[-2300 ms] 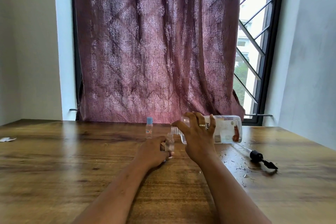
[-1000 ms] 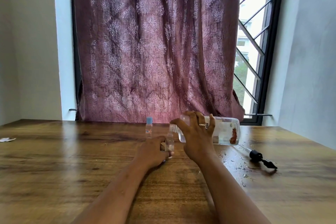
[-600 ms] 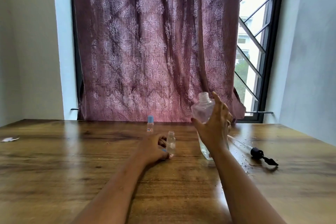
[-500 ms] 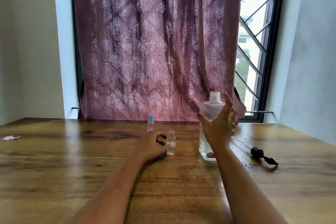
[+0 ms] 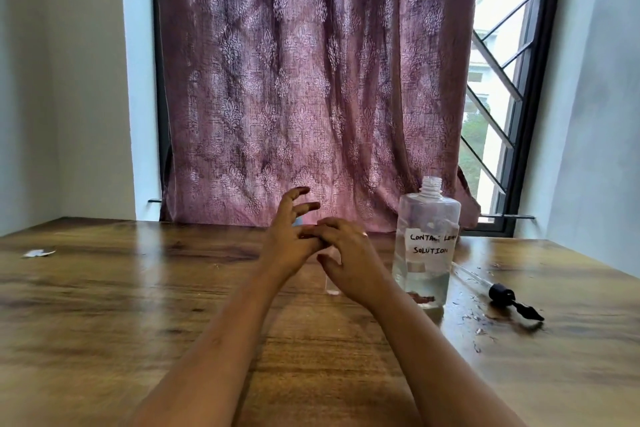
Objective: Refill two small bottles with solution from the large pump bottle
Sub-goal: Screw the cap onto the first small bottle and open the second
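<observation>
Both hands meet over the small clear bottle (image 5: 331, 284) on the wooden counter (image 5: 104, 305): left hand (image 5: 291, 246) fingers spread, right hand (image 5: 349, 260) curled; whether either grips it is unclear. The tall clear uncapped labelled bottle (image 5: 427, 246) stands just right.

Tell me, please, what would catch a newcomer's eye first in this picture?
Probably the two hands meeting at the table's centre: the left hand and right hand close together over a small clear bottle, which is mostly hidden. Just to their right stands the large uncapped bottle, hand-labelled as contact lens solution. Its black pump head lies further right on the wooden table, among spilled droplets.
</observation>
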A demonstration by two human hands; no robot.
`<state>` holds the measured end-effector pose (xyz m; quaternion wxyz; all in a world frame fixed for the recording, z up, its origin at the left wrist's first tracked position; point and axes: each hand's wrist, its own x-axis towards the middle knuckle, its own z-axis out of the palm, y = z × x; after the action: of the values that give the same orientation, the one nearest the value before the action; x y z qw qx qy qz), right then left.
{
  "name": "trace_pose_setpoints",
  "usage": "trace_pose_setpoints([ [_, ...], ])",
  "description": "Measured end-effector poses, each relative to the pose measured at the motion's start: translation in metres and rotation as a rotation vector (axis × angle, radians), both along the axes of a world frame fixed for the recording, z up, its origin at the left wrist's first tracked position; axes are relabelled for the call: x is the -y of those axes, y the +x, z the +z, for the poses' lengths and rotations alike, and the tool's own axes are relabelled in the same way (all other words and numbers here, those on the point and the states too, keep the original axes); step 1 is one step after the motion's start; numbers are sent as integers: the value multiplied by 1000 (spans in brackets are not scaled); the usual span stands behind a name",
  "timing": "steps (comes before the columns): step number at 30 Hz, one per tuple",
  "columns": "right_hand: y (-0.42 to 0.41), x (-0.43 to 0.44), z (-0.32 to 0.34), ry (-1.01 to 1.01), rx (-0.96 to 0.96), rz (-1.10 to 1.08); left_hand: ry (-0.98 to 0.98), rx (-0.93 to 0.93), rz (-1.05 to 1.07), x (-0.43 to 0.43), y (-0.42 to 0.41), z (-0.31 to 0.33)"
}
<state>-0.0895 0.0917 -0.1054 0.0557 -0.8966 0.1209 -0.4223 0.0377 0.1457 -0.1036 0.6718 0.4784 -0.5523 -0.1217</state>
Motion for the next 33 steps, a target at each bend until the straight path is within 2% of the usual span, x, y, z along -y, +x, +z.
trace_pose_setpoints([
  [4, 0, 6, -2, 50, 211, -20, 16, -50, -75, 0, -6, 1],
  [7, -1, 11, -5, 209, 320, -130, 157, 51, -5, 2, -3, -8],
  [11, -2, 20, -14, 362, 278, -127, 459, 236, 50, 5, -3, -34],
  [14, -3, 21, -16, 502, 258, -105, 447, 434, 174, 7, -7, -42],
  [17, -5, 16, -10, 544, 316, -47, 449, 463, 194, 11, -7, -42],
  [20, -8, 16, -3, 481, 321, -72, 480, 459, 169, 14, -8, -42],
  [24, -9, 18, -5, 224, 118, -227, 480, 449, 160, 14, -8, -43],
  [31, 3, 10, -8, -107, -123, -307, 477, 500, 154, 16, -11, -43],
  [33, 6, 9, -11, -130, -158, -294, 480, 495, 144, 15, -12, -43],
])
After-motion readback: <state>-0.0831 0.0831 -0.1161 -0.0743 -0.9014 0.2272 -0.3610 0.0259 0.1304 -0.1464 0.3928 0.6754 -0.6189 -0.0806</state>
